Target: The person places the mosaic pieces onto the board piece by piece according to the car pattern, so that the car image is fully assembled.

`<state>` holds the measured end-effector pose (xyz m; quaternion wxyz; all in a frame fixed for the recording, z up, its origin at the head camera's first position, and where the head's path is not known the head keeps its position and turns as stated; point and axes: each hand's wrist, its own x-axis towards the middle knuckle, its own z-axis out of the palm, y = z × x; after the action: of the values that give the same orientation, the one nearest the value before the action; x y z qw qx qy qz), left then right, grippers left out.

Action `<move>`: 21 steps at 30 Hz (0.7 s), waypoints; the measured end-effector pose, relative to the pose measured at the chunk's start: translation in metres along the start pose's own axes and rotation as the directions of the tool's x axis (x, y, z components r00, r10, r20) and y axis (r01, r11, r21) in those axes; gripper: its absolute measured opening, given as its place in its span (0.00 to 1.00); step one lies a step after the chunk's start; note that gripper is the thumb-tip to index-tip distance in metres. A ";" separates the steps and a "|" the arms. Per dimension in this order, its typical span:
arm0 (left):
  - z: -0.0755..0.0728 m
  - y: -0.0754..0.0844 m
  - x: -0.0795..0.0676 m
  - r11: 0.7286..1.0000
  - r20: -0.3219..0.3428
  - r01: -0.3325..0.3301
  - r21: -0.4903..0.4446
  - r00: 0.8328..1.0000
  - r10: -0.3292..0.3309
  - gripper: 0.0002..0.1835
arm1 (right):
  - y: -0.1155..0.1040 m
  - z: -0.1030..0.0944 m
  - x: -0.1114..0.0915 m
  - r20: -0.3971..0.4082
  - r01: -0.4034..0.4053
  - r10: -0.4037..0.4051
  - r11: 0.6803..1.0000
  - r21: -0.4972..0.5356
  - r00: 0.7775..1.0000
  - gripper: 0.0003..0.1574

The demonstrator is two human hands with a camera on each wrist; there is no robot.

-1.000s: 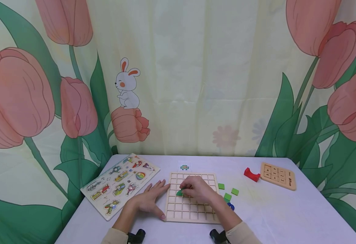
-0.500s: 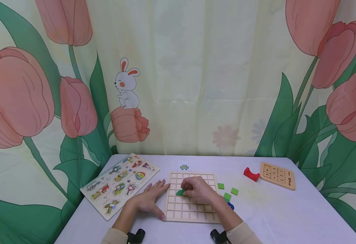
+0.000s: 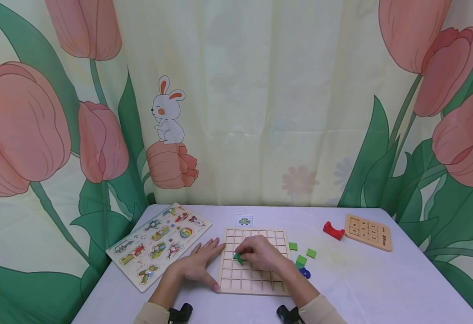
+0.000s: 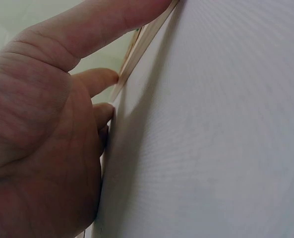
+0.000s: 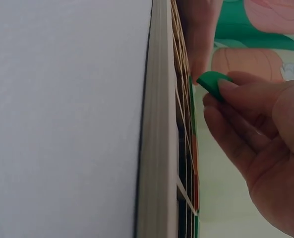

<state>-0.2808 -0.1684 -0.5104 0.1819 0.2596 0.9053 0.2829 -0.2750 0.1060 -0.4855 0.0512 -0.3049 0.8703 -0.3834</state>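
Observation:
A wooden grid board [image 3: 246, 285] lies on the table in front of me. My left hand [image 3: 197, 264] rests at its left side, fingers spread, with fingertips and thumb at the board's edge. Over the upper left part of the grid, my right hand [image 3: 262, 254] pinches a small green piece with a curved edge [image 5: 212, 83] between thumb and fingers. In the right wrist view this piece is tilted, just above the board. Coloured edges of green, orange and red pieces show along the board's top there. The right hand hides much of the grid in the head view.
Several green squares [image 3: 311, 253] and blue round pieces [image 3: 305, 273] lie right of the board. A small pattern card [image 3: 244, 220] is behind it. A picture puzzle [image 3: 159, 243] lies left. At right are a red arched block [image 3: 333, 231] and a wooden number board [image 3: 368, 232].
My right hand has shifted slightly left, and the green piece it pinches has turned. More of the blue pieces shows beside the right forearm. The left hand stays in place.

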 end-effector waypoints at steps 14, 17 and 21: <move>0.001 -0.001 0.000 1.000 -0.004 0.013 -0.004 1.000 -0.013 0.69 | -0.001 0.008 0.004 0.064 -0.037 0.036 0.999 0.018 0.997 0.12; 0.002 -0.002 0.000 1.000 -0.004 0.015 -0.010 1.000 -0.015 0.68 | -0.003 0.008 0.004 0.070 -0.025 0.027 0.999 -0.027 0.997 0.12; 0.001 -0.001 0.000 1.000 -0.004 0.011 -0.014 1.000 -0.011 0.68 | -0.005 0.009 0.006 0.094 -0.021 0.029 0.996 -0.081 0.995 0.13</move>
<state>-0.2808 -0.1686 -0.5115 0.1834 0.2528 0.9051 0.2885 -0.2738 0.0941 -0.4874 0.0853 -0.3136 0.8852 -0.3327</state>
